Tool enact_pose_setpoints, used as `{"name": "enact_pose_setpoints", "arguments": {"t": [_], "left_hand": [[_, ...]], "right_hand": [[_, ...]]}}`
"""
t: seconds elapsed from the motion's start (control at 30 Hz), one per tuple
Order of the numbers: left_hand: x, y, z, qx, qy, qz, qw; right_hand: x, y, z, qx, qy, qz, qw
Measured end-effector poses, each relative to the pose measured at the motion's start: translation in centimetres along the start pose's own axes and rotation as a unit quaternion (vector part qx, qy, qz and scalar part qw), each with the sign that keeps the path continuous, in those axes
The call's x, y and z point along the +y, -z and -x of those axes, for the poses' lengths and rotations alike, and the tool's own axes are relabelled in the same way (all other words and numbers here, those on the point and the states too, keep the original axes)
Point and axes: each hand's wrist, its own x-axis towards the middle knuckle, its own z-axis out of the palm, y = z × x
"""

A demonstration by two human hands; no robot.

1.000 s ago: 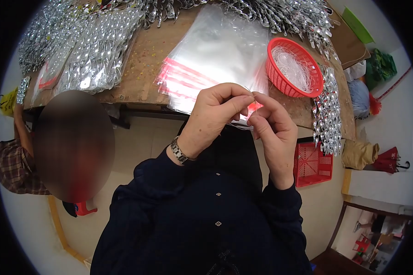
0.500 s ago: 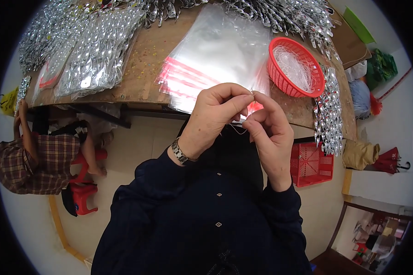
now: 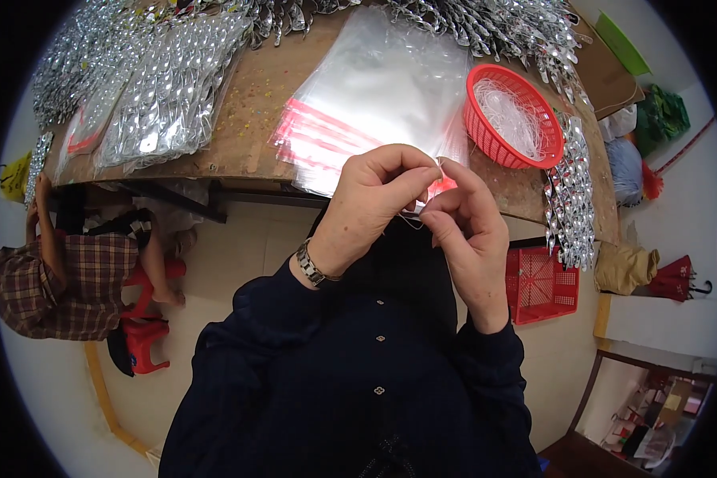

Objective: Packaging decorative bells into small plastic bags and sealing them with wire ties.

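Note:
Both my hands meet just off the table's near edge, in front of a stack of clear plastic bags point(image 3: 382, 88) with red bands. My left hand point(image 3: 366, 195) pinches a thin pale thread point(image 3: 410, 223) between thumb and forefinger. Close beside it, my right hand point(image 3: 474, 235) is closed on the same thread, its forefinger almost touching the left fingertips. A loop of the thread dangles below the fingers. Whether anything else is in the fingertips is too small to tell. Right of the bags stands a red plastic basket point(image 3: 472, 123) filled with clear thin strands point(image 3: 510, 119).
Silver spiral ornaments point(image 3: 171, 88) lie bagged at the left, with more heaped along the back point(image 3: 494, 28). A silver bunch point(image 3: 570, 199) hangs over the table's right edge, above a red crate point(image 3: 542, 307). At the left, a person point(image 3: 72, 279) sits near a red stool point(image 3: 147, 346).
My right hand has shifted very slightly, with its fingertips moving a little at the thread. My left hand stays in place.

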Motion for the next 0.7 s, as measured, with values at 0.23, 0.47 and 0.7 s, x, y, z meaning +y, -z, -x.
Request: {"name": "enact_pose_setpoints", "arguments": {"t": [0.23, 0.47, 0.7], "left_hand": [[0.3, 0.7, -0.6, -0.038, -0.178, -0.209, 0.961], [2.0, -0.1, -0.3, -0.058, -0.191, -0.217, 0.956], [2.6, -0.2, -0.7, -0.091, -0.237, -0.239, 0.937]], "right_hand": [[-1.2, 2.1, -1.1, -0.004, 0.033, 0.088, 0.996], [-4.0, 2.8, -2.6, 0.003, 0.098, 0.120, 0.988], [-6.1, 3.2, -3.7, -0.047, 0.213, 0.286, 0.933]]}}
